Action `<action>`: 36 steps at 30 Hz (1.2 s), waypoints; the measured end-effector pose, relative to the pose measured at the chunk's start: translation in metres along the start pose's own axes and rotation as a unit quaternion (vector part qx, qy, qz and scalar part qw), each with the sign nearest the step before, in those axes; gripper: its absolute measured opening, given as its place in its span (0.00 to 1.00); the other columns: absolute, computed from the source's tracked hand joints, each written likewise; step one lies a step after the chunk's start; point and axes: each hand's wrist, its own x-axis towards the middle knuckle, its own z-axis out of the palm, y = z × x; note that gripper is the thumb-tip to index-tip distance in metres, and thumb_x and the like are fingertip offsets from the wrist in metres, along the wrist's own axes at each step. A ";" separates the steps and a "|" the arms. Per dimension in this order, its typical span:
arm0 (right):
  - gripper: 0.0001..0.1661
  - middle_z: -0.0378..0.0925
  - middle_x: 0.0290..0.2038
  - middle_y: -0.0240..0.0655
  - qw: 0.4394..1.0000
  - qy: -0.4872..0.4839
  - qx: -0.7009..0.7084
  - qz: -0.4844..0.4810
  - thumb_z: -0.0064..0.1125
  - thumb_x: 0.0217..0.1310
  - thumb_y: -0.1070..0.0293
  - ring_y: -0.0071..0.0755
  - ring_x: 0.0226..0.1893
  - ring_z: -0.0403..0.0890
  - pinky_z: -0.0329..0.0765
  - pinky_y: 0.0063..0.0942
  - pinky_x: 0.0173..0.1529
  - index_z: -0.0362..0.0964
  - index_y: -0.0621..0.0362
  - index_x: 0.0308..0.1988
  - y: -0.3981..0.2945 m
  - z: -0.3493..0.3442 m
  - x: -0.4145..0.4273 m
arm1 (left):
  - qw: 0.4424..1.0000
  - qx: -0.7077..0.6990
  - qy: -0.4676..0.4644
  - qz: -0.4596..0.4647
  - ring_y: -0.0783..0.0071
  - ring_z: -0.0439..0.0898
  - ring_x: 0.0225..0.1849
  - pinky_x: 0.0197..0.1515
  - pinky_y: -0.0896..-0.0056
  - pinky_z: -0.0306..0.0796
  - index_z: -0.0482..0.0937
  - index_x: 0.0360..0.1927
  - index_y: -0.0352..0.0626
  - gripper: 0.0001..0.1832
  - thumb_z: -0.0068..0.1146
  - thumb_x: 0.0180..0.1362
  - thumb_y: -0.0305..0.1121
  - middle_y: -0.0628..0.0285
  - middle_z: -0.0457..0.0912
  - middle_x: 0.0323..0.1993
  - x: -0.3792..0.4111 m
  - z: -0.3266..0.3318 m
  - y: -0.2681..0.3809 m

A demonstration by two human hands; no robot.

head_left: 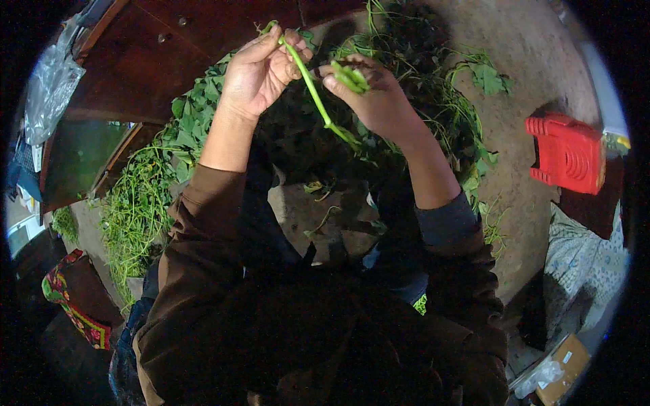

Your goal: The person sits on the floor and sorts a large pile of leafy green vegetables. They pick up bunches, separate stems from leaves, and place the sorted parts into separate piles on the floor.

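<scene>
My left hand point(261, 73) pinches the top of a thick green vine stem point(316, 99) between thumb and fingers, and the stem slants down to the right. My right hand point(368, 96) is raised just right of it, curled around a small bunch of short green stem pieces point(350, 77) that look blurred. Below and behind both hands lies a heap of leafy vines point(436, 101), partly in shadow. On the left, more broad green leaves point(195, 119) border a pile of thin green stems point(134, 203). A few loose leaf scraps point(313, 187) lie on the floor between my legs.
Dark red-brown wooden furniture point(152, 56) stands at the upper left, with a clear plastic bag point(51, 86) beside it. A red plastic stool point(566, 152) is at the right, above a patterned cloth point(579, 264). A cardboard box point(563, 370) lies at the lower right.
</scene>
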 end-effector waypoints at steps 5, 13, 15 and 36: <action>0.08 0.74 0.28 0.38 0.986 0.032 -0.129 -0.096 0.56 0.51 0.69 0.38 0.29 0.75 0.71 0.28 0.33 0.71 0.62 0.31 0.003 -0.004 0.001 | 0.973 0.207 0.106 -0.001 0.78 0.71 0.23 0.25 0.81 0.67 0.72 0.37 0.30 0.17 0.44 0.60 0.38 0.63 0.72 0.22 -0.005 0.017 -0.008; 0.11 0.74 0.23 0.41 0.972 0.073 -0.214 -0.058 0.55 0.52 0.63 0.46 0.24 0.76 0.73 0.33 0.28 0.72 0.61 0.30 0.010 -0.008 -0.003 | 0.914 0.400 0.060 -0.013 0.81 0.72 0.21 0.28 0.81 0.68 0.78 0.33 0.34 0.09 0.56 0.52 0.30 0.63 0.78 0.27 -0.009 0.014 -0.013; 0.11 0.74 0.23 0.41 0.970 0.075 -0.219 -0.080 0.55 0.52 0.63 0.45 0.24 0.76 0.74 0.33 0.27 0.72 0.60 0.29 0.012 -0.011 -0.002 | 0.907 0.417 0.056 -0.002 0.80 0.75 0.23 0.31 0.80 0.71 0.78 0.33 0.34 0.08 0.57 0.50 0.27 0.63 0.78 0.27 -0.009 0.014 -0.014; 0.17 0.77 0.26 0.40 0.973 0.025 -0.178 0.147 0.57 0.50 0.56 0.40 0.25 0.76 0.71 0.31 0.33 0.73 0.59 0.34 -0.022 -0.002 -0.006 | 0.873 0.282 0.306 0.253 0.74 0.74 0.26 0.31 0.76 0.72 0.72 0.31 0.33 0.07 0.55 0.52 0.26 0.61 0.74 0.26 -0.007 -0.009 0.004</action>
